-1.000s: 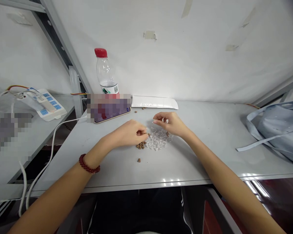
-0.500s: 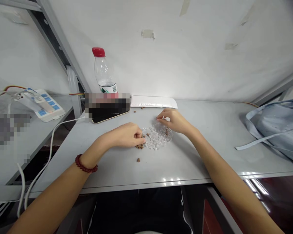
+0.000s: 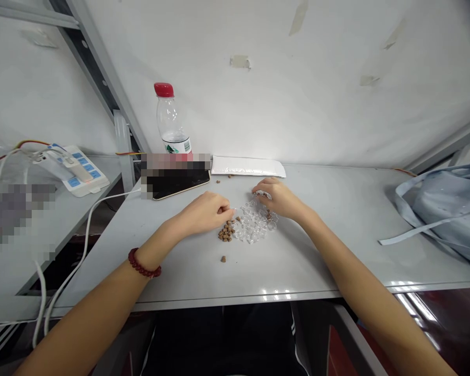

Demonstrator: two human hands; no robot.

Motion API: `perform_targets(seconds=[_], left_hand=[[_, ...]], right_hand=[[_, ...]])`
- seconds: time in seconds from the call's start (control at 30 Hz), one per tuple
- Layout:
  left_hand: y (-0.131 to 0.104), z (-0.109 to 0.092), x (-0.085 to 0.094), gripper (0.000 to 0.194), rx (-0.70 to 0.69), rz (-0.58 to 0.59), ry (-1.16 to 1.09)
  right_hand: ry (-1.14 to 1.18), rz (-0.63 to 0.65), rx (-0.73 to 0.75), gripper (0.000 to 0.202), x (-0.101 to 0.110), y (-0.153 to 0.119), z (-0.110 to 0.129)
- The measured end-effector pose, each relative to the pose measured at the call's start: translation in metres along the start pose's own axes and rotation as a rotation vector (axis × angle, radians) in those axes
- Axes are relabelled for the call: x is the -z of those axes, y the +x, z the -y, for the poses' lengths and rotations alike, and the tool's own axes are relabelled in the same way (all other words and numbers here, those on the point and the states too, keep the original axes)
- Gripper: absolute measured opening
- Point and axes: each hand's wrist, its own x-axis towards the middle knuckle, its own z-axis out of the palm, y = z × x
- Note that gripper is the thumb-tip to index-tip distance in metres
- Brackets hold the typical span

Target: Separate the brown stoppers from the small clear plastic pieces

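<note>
A loose heap of small clear plastic pieces (image 3: 253, 224), some ring-like, lies on the grey tabletop with a few brown bits among them. Along its left side sits a little pile of brown pellets (image 3: 224, 233), and one single pellet (image 3: 223, 259) lies nearer the front edge. My left hand (image 3: 209, 211) is closed in a pinch at the heap's upper left; anything between its fingertips is too small to make out. At the heap's upper right, my right hand (image 3: 276, 196) has curled fingers, with clear material showing between thumb and fingers; whether a piece is gripped is hard to see.
Behind the hands lie a phone (image 3: 180, 185), partly blurred out, and a flat white packet (image 3: 248, 166) against the wall. A red-capped bottle (image 3: 170, 117) stands behind the phone. A power strip (image 3: 84, 172) is at left, a pale blue bag (image 3: 450, 209) at right.
My left hand has lifted slightly off the brown pellets, so more of them show. My right hand's fingers have shifted a little over the clear pieces. The camera view has tilted slightly.
</note>
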Motion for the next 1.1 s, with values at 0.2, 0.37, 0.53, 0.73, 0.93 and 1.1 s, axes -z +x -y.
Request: perform_targets(seconds=[0.2,0.37,0.53,0.73,0.93,1.1], left_hand=[[0.001,0.0,-0.001,0.039,-0.009,-0.032,-0.001],[0.001,0.002,-0.003,0.039,-0.004,-0.075,-0.01],[0.001,-0.001,-0.004,0.029,0.027,-0.132,-0.083],[0.002,-0.01,-0.007,0.029,0.02,-0.192,-0.169],[0.003,-0.012,-0.007,0.028,-0.001,-0.232,-0.124],[0.002,-0.006,-0.007,0.03,-0.062,-0.153,-0.005]], right_hand=[[0.017,0.051,0.037,0.03,-0.006,0.002,0.001],[-0.003,0.046,0.012,0.027,-0.004,0.002,0.007],[0.1,-0.073,0.007,0.023,0.007,0.0,0.023],[0.888,-0.002,-0.141,0.013,0.01,-0.002,0.054],[1.035,0.002,-0.204,0.017,0.001,-0.002,0.057],[0.966,0.073,-0.163,0.023,0.002,-0.003,0.058]])
